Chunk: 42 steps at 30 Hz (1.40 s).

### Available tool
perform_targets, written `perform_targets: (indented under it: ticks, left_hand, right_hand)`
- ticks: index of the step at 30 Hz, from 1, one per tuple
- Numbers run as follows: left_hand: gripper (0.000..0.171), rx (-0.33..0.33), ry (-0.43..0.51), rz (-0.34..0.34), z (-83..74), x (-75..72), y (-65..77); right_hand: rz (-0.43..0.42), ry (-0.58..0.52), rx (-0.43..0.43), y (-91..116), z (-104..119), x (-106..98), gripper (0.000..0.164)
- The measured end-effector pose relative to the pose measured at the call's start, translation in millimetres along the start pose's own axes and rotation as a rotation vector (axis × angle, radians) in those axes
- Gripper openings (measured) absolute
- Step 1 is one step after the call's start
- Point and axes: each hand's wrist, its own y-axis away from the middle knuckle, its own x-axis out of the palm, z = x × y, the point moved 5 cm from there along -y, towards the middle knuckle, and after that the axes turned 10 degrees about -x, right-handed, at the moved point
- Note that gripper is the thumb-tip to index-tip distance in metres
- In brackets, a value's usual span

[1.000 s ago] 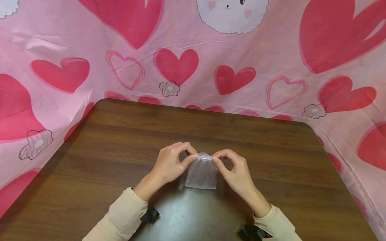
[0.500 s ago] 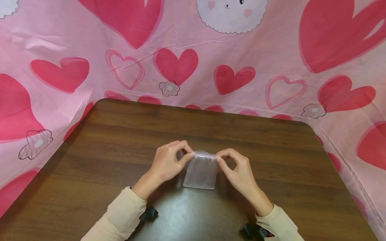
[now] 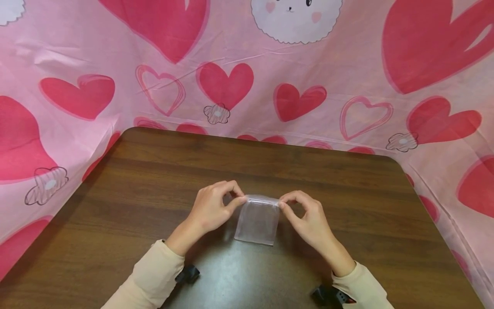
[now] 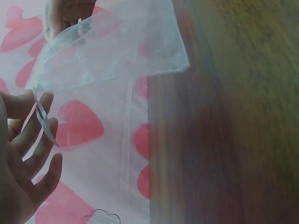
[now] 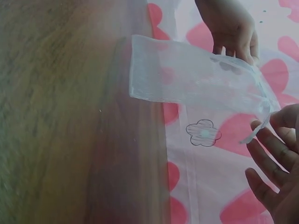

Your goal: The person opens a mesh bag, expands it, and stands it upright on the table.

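Observation:
A small sheer white organza pouch [image 3: 257, 222] hangs between the two hands above the table, its gathered mouth at the top pulled out almost flat. At the mouth's left corner, thumb and forefinger of the left hand [image 3: 214, 207] pinch the fabric. The right hand [image 3: 306, 219] pinches the opposite corner the same way. A short white ribbon end [image 4: 44, 123] dangles by the left fingers in the left wrist view. Another ribbon end [image 5: 254, 130] shows beside the right fingers in the right wrist view. Nothing can be made out inside the see-through pouch [image 5: 187, 74].
Under the hands lies a dark brown wooden table [image 3: 154, 167] with rounded far corners. A pink cloth with red hearts [image 3: 227, 83] hangs behind and along both sides. Black straps with small devices [image 3: 188, 274] sit at the cuffs of the beige sleeves [image 3: 152, 270].
The hands have moved apart, left hand leftward and right hand slightly rightward. Between them the pouch's bunched mouth has spread wider and flatter. Both pinches have stayed on the corners.

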Motion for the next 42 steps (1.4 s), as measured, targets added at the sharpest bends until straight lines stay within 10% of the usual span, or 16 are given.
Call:
perform_targets:
  ticks: [42]
  left_hand:
    - [0.009, 0.141, -0.278, 0.194, 2.9, -11.6, -15.7]
  right_hand:
    - [0.407, 0.218, -0.240, -27.0, -3.4, -3.1, 0.016]
